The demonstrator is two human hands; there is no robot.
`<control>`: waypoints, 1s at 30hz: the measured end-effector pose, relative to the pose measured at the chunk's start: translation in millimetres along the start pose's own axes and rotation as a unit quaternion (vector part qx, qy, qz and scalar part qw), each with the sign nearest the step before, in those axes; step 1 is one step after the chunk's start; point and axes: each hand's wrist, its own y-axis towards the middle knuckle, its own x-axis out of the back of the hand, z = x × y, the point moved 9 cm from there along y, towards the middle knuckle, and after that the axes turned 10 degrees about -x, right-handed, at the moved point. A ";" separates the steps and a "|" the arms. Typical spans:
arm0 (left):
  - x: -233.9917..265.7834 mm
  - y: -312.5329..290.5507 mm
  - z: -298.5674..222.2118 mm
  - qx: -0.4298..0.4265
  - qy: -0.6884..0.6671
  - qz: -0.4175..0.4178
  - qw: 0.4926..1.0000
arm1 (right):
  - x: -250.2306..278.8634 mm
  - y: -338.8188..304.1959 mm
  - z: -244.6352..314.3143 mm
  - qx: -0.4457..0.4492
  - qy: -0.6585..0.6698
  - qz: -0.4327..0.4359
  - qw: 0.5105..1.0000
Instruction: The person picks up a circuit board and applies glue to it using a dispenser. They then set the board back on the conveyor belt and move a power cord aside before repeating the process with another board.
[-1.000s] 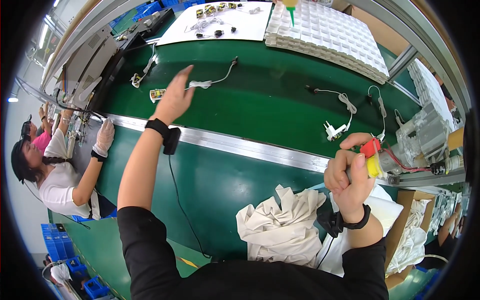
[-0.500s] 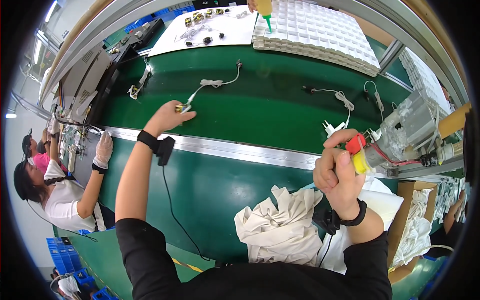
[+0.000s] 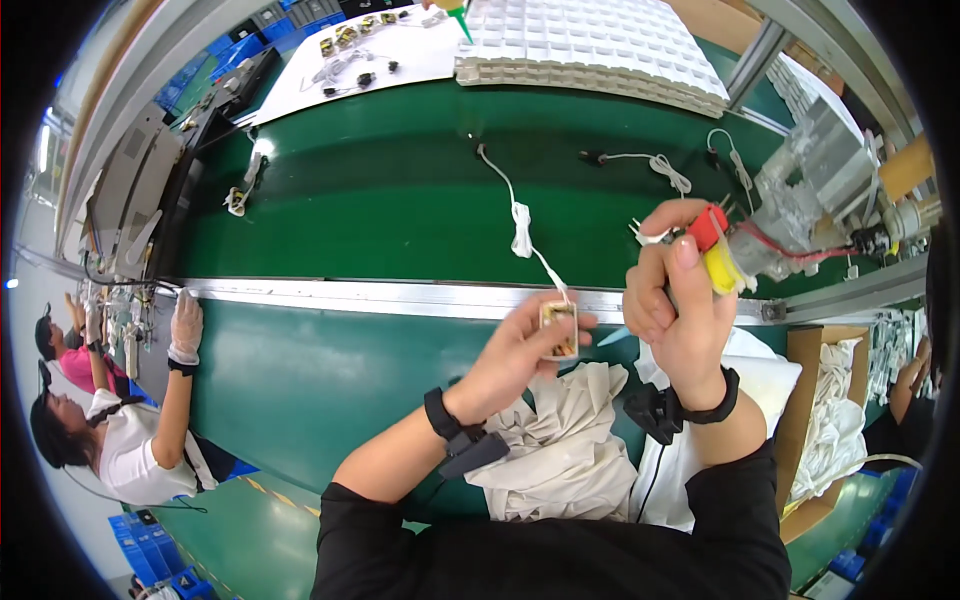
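Observation:
My left hand is closed around a small open adapter, a pale housing with parts showing inside. Its white cable is tied in a bundle and runs up across the green belt to a dark connector. My right hand, raised at the right, has its fingers curled against the red and yellow end of a grey, crusted device. A pale blue pointed tip sticks out below this hand; what it belongs to is hidden. Crumpled off-white cloth lies beneath both hands.
A metal rail borders the green belt. Several more corded adapters lie along it. White trays are stacked at the back, near a green-tipped bottle. A cardboard box stands right. A co-worker's gloved hand is left.
My left hand has come right and nearer with the adapter, drawing its cable along the belt. My right hand stays at the red and yellow end. The view has shifted slightly.

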 end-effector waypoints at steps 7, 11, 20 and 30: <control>-19.1 5.6 34.9 0.033 0.014 0.125 0.991 | 15.1 21.9 -15.9 0.026 0.009 -0.015 1.000; -14.0 10.5 32.9 0.003 0.008 0.139 0.990 | 12.0 26.6 -26.6 0.019 0.014 0.016 1.000; -9.8 13.9 34.6 -0.005 -0.008 0.132 0.991 | 13.7 28.2 -36.3 0.002 -0.004 0.001 1.000; -9.2 15.1 39.0 -0.009 -0.006 0.129 0.992 | 13.7 26.0 -33.0 -0.032 -0.061 0.002 0.998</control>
